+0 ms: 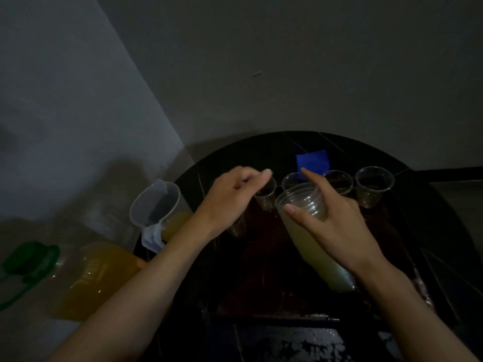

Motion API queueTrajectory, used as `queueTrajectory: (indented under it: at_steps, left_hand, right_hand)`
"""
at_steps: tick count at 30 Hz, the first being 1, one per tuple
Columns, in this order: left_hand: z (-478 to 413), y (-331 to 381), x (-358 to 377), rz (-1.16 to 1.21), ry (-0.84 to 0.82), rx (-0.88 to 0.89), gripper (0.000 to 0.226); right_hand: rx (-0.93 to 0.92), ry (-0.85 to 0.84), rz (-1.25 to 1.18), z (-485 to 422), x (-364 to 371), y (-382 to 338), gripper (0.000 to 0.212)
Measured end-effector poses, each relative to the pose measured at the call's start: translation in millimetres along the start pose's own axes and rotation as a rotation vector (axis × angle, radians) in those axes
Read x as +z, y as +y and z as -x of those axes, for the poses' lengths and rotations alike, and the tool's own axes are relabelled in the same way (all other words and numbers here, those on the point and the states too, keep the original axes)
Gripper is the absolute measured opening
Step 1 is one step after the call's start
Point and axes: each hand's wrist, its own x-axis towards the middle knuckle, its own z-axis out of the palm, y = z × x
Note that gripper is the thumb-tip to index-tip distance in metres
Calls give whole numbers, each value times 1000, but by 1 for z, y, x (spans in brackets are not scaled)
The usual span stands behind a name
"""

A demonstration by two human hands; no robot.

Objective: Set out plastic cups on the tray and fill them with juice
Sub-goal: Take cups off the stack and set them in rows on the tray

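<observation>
My right hand (337, 231) grips a tilted stack of clear plastic cups (305, 205) in a sleeve, above the dark reddish tray (261, 270). My left hand (232, 197) reaches over the tray's far left and pinches the rim of a single clear cup (266, 198) standing there. Three more empty cups stand in a row along the tray's far side: one (291, 180) partly behind the stack, one (339, 182), and one (373, 188) at the right. Another cup (236, 228) shows dimly under my left wrist.
A clear measuring jug (159, 205) with yellow juice stands left of the tray. A large juice bottle (91, 278) with a green cap (28, 259) lies at the near left. A blue cloth (312, 162) lies behind the cups. The scene is dim.
</observation>
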Motion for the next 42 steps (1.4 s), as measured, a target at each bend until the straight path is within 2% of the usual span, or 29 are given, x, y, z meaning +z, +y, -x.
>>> queueTrajectory:
  at_steps: [3,5,8,11,15,21,25,27,29,33,42]
  left_hand:
    - [-8,25,12,-84,-311,-62,45]
    - [-15,30,19,-185,-344,-59,38]
    - [-21,34,20,-185,-349,-91,29]
    - [-23,42,21,-237,-331,-100,27]
    - [-27,48,23,-353,-256,-131,35]
    - [-27,48,-7,-114,37,-127,46]
    - [-26,34,-37,-73,159,-122,27]
    - [-27,21,-37,-161,146,-152,17]
    - [-29,4,-27,-310,120,-133,26]
    - [-25,-19,0,-546,52,-122,47]
    - [-14,-53,35,-618,45,-141,67]
  right_hand:
    - [-30,-68,32,1,-2,1,94]
    - [-34,-94,21,1,-6,3,92]
    - [-13,-62,11,2,-8,5,81]
    - [12,-41,7,1,-6,3,71]
    - [8,-38,11,0,-7,4,63]
    - [36,-13,73,0,-23,9,66]
    - [98,36,-56,-1,-40,8,64]
    - [108,57,-106,-3,-47,8,54]
    - [111,75,-135,-4,-50,7,48]
    - [112,90,-170,-3,-49,6,49]
    - [103,97,-156,-3,-45,7,48]
